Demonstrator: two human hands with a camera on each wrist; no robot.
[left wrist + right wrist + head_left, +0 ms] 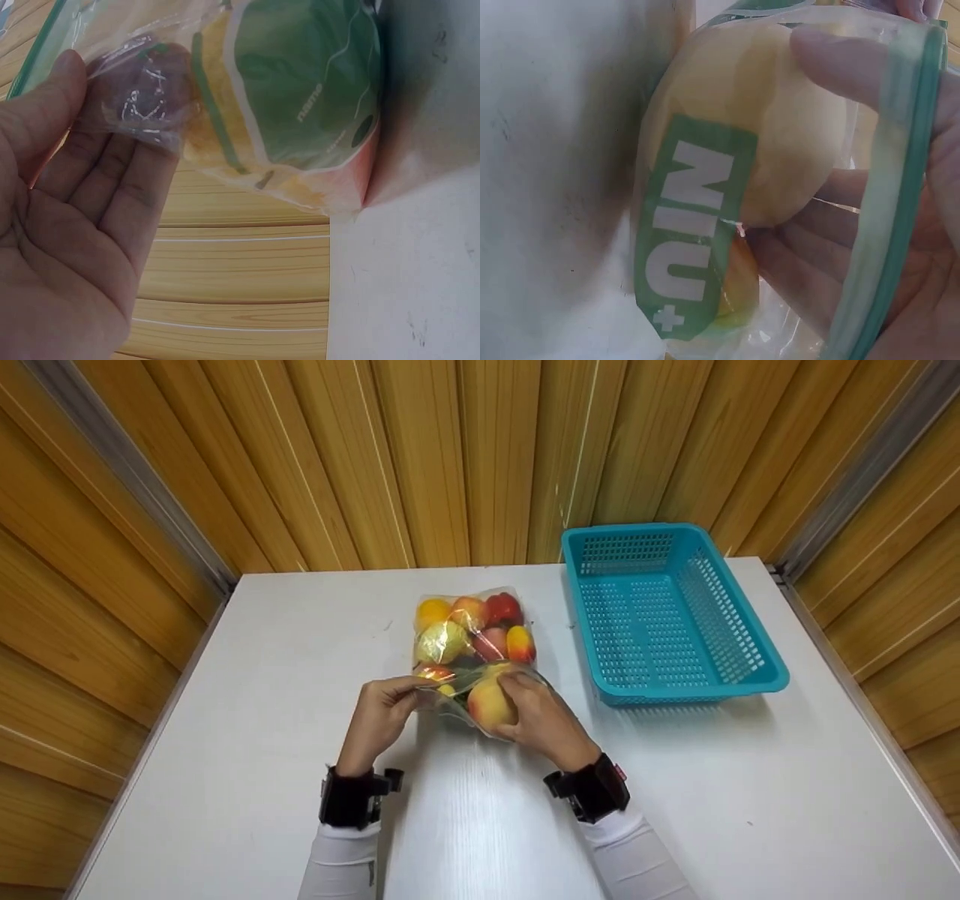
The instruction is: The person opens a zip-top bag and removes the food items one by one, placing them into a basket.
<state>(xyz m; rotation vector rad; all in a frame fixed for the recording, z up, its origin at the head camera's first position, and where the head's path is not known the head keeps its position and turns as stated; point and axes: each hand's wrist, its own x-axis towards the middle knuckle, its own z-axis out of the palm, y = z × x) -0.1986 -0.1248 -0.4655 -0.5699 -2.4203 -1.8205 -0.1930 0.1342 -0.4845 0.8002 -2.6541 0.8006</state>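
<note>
You have a peach point(490, 706) inside the mouth of a clear bag point(469, 664) on the worktop point(285, 720), your right grip point(546, 718) clasped on it and covering part. Your left grip point(379, 720) pinches the bag's edge — fingertips blurred behind shiny film. Glare and green print obscure some packed produce point(442, 641). The worktop is white, a teal basket point(686, 692) at right — wood-look walls point(427, 457) behind, cropped by the frame.

Produce point(441, 643) in bag point(469, 662), left of basket point(667, 622)
</note>
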